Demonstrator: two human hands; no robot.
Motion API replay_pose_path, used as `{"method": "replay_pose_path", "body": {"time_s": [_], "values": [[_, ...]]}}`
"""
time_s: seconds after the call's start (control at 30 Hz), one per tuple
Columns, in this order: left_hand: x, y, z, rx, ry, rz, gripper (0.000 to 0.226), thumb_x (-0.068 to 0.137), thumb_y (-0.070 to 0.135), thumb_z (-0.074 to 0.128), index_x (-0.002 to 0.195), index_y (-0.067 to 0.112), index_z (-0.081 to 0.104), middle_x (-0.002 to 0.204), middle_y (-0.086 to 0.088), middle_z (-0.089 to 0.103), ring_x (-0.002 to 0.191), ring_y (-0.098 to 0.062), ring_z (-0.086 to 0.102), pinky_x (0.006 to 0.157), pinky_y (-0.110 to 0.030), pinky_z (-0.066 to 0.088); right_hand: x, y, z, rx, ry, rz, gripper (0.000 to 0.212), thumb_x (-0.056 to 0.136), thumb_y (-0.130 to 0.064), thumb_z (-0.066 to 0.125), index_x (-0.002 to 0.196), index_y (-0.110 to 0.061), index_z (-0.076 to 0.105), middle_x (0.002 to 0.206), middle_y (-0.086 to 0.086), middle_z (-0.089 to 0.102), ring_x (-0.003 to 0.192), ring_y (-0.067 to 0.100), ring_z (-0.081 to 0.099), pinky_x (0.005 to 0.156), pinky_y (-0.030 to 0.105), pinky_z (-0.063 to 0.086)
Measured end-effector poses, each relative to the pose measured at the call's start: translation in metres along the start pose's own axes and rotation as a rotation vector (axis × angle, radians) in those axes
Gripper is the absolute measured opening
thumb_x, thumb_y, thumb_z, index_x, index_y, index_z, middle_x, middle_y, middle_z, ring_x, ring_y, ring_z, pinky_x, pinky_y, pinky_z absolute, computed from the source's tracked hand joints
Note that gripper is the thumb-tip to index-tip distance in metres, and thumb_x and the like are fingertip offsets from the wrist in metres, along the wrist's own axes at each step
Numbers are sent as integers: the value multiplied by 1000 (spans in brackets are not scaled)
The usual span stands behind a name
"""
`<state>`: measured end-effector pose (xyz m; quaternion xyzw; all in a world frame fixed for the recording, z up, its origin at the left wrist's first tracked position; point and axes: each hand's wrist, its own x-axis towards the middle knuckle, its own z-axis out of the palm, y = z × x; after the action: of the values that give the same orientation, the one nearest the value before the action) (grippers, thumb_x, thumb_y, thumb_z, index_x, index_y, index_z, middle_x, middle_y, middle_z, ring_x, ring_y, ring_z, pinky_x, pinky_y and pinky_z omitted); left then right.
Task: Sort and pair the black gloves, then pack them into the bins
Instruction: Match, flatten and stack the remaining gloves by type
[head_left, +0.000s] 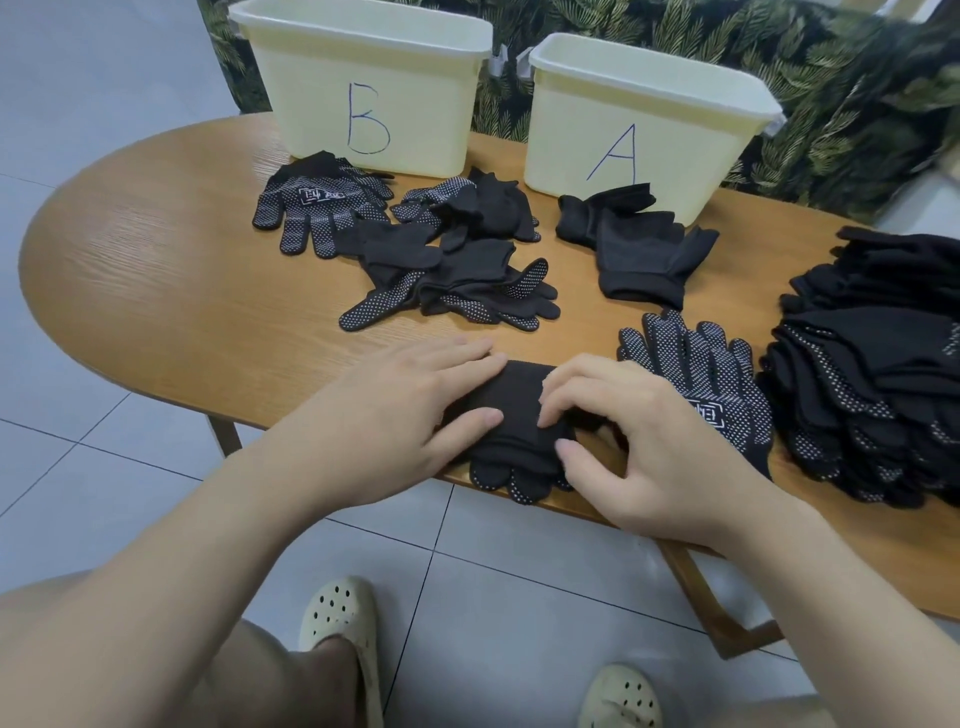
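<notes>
Folded glove pair (511, 415) at near edge of bench (156, 270), dotted fingertips poking over edge. Looks soft, light, floppy; dots likely grippy. Best hold: fold in middle, so pair stays together. Left hand (400, 405) lies flat, fingers straight, pressing down on pair. Right hand (639, 441) arched, fingers curled, pinching cloth at fold. Beside right hand, dotted glove (701, 374) lying flat. Further right, big glove stack (872, 374). Behind, loose glove heap (441, 254) and plain gloves (639, 244). At back, bin B (374, 83) and bin A (639, 124).
</notes>
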<state>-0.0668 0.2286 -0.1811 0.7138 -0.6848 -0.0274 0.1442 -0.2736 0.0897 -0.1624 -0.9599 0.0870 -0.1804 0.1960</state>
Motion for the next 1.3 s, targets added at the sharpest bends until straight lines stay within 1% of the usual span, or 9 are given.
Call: {"method": "replay_pose_path", "body": {"time_s": [0.13,0.33,0.43,0.57,0.73,0.97,1.13,1.2,1.3], "values": [[-2,3,4,10,-4,-40,74,98,64,19,160,24,33,165,7,31,153,-11,24,125,-30,18,4,-8,11,-98,75,65,39,99,-41,52,122,-13,66,120,-2,63,112,19,59,98,39,46],[-3,7,4,10,-39,-91,80,95,66,9,162,25,25,167,11,25,155,-9,17,126,-29,13,-2,-7,20,-228,168,74,30,88,-22,58,108,-14,79,114,-1,75,106,16,66,97,34,49],[1,11,-3,48,-31,-96,80,95,66,12,158,23,35,162,9,36,150,-12,28,123,-34,23,-9,-6,17,-229,178,127,32,84,-21,60,109,-14,80,117,0,75,108,18,67,101,32,46],[18,18,-14,-7,15,-122,71,97,63,21,139,20,59,131,3,63,121,-22,53,105,-42,41,-13,-8,18,-211,169,148,35,80,-18,61,109,-14,80,120,2,74,112,17,64,103,28,40],[41,16,-19,-84,-27,-166,38,99,52,51,118,24,70,105,7,61,106,-17,53,95,-37,43,-12,-8,20,-171,179,128,34,78,-16,61,106,-13,80,120,4,74,112,15,60,101,29,42],[53,12,-29,-291,-165,-265,16,87,44,75,86,30,68,80,12,66,71,2,58,59,-16,37,-5,-2,15,51,262,172,19,94,-22,63,100,-12,78,104,-2,73,100,16,66,88,40,53],[45,14,-34,-495,-149,-265,19,90,35,75,82,22,63,83,3,73,79,-15,66,77,-39,52,8,-1,8,1,229,332,45,92,-43,64,130,-18,62,121,-6,62,115,13,57,101,38,48],[39,15,-42,-750,-163,-271,18,93,26,73,85,15,60,81,-1,75,76,-16,65,77,-41,50,13,-6,1,145,166,478,49,91,-48,70,133,-25,59,123,-12,65,116,7,59,103,31,48],[31,18,-52,-972,-104,-273,16,90,15,73,89,10,58,75,-7,72,73,-16,65,70,-31,48,20,-9,-10,604,150,544,27,90,-25,77,116,-21,71,104,-7,77,97,7,72,90,31,59]]}}
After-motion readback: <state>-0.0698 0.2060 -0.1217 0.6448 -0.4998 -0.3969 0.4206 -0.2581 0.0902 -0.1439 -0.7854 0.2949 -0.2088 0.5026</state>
